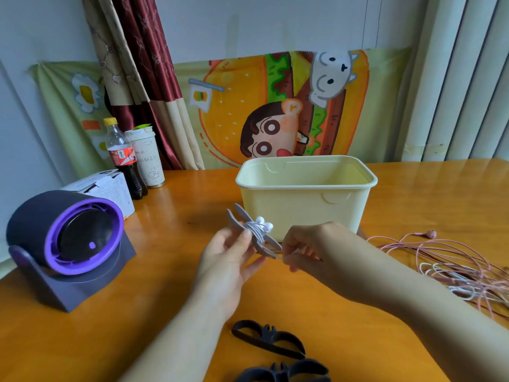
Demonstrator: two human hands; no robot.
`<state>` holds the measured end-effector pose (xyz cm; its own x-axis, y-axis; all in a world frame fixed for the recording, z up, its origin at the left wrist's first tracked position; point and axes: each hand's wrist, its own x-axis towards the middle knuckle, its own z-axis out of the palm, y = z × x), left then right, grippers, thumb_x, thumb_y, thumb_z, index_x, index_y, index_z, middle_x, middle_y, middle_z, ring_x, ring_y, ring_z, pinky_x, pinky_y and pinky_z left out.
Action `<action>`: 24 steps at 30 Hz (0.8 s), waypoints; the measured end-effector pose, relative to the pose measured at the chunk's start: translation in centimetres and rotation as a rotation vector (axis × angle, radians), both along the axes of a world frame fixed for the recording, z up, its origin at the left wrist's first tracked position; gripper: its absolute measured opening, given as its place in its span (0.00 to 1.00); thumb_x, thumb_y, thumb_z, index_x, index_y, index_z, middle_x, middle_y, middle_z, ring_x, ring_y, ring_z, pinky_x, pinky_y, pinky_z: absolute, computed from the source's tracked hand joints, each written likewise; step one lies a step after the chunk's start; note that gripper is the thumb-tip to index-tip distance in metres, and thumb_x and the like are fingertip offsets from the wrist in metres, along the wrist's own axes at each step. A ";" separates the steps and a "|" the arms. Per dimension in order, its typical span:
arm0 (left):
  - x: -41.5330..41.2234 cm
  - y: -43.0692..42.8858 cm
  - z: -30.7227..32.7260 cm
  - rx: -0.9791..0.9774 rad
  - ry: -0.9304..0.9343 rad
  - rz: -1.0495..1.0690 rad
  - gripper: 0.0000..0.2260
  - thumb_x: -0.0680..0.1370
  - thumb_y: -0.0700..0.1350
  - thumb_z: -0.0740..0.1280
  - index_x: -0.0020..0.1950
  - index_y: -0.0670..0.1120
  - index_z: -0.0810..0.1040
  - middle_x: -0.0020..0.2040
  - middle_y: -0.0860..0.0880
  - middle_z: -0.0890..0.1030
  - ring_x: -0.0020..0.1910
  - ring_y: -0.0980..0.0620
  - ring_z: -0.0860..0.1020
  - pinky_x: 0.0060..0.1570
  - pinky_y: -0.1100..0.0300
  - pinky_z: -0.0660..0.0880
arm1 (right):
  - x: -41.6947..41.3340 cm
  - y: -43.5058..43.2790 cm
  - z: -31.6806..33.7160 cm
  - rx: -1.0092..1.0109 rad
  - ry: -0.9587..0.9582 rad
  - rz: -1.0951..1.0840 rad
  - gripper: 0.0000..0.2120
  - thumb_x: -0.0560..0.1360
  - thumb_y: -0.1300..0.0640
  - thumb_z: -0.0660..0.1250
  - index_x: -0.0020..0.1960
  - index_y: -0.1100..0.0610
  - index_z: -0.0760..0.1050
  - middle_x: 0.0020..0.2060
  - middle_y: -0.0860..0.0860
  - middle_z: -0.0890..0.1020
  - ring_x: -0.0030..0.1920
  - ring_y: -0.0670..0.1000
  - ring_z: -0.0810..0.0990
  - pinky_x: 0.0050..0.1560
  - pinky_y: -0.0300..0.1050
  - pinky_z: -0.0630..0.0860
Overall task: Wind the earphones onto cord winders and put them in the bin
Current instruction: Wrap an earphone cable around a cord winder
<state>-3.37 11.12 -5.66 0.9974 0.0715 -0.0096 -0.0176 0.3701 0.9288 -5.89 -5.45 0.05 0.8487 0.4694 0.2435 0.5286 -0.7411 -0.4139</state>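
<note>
A grey cord winder (242, 216) with white earphones (260, 226) wound round its middle is held above the table, just in front of the cream bin (305, 183). My left hand (228, 252) pinches the winder's middle between thumb and fingers. My right hand (305, 244) pinches the winder's lower right tip and the cord end there. A tangle of pink and white earphones (454, 268) lies on the table at the right. Two black cord winders (268, 339) (283, 372) lie near the front edge.
A purple and black round device (71, 238) stands at the left. Behind it are a white box (107, 186), a cola bottle (124, 158) and a paper cup (147, 158). The bin sits open at the table's middle back on the orange wooden table (170, 216).
</note>
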 end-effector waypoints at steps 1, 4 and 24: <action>-0.2 -0.3 0.0 0.082 -0.034 -0.009 0.09 0.81 0.39 0.62 0.60 0.46 0.77 0.54 0.48 0.84 0.52 0.51 0.83 0.47 0.54 0.81 | -0.3 0.2 0.2 -0.016 -0.019 0.026 0.03 0.78 0.52 0.63 0.46 0.47 0.74 0.39 0.43 0.81 0.40 0.40 0.78 0.41 0.31 0.74; -0.7 -1.1 -0.2 0.339 -0.135 -0.060 0.10 0.80 0.42 0.65 0.59 0.53 0.77 0.56 0.49 0.81 0.51 0.52 0.83 0.51 0.50 0.81 | -0.1 -0.1 1.0 0.028 -0.112 -0.005 0.03 0.77 0.53 0.64 0.48 0.47 0.77 0.37 0.40 0.78 0.37 0.38 0.76 0.41 0.27 0.72; -2.0 -0.6 1.2 0.615 -0.378 -0.425 0.18 0.74 0.48 0.71 0.63 0.58 0.77 0.60 0.52 0.81 0.58 0.55 0.80 0.55 0.62 0.76 | 1.9 -4.8 2.1 0.269 0.120 0.082 0.11 0.62 0.43 0.71 0.38 0.49 0.82 0.37 0.46 0.85 0.39 0.45 0.82 0.43 0.41 0.79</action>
